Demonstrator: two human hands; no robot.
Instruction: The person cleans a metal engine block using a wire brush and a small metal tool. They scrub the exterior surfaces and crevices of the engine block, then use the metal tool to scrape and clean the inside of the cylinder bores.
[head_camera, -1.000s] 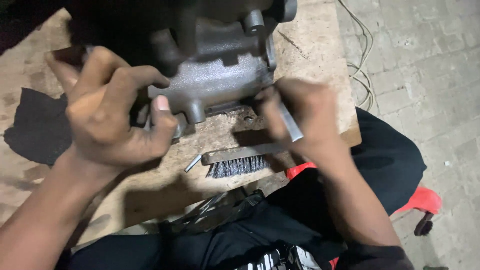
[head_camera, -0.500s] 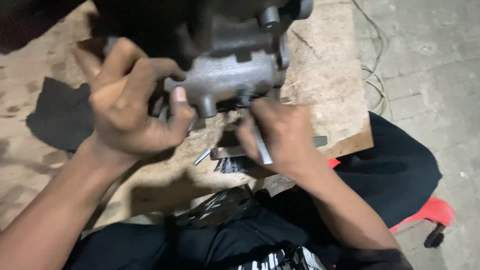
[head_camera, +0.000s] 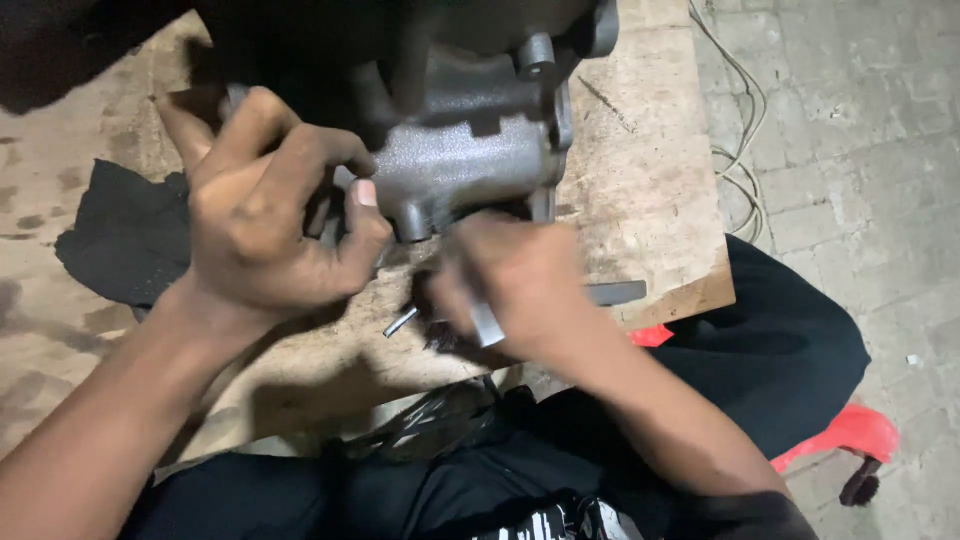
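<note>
A heavy grey cast-metal housing (head_camera: 470, 150) rests on a worn wooden board (head_camera: 650, 150). My left hand (head_camera: 265, 215) grips the housing's left lower end, thumb pressed against a rounded boss. My right hand (head_camera: 515, 285) sits just below the housing, closed around a short silvery metal rod (head_camera: 487, 325) whose end sticks out under the fingers. A wire brush lies under that hand; its dark bristles (head_camera: 435, 335) and handle tip (head_camera: 618, 292) show on either side. A small metal pin (head_camera: 400, 322) lies on the board between my hands.
A black rag (head_camera: 125, 235) lies on the board at the left. The board's right edge ends above a paved floor with a loose cable (head_camera: 740, 150). My dark trousers (head_camera: 790, 350) and a red stool (head_camera: 850, 430) are below.
My right hand has dropped from the housing's right side to below it, covering the wire brush. The view shifted, so the housing and left hand sit further right.
</note>
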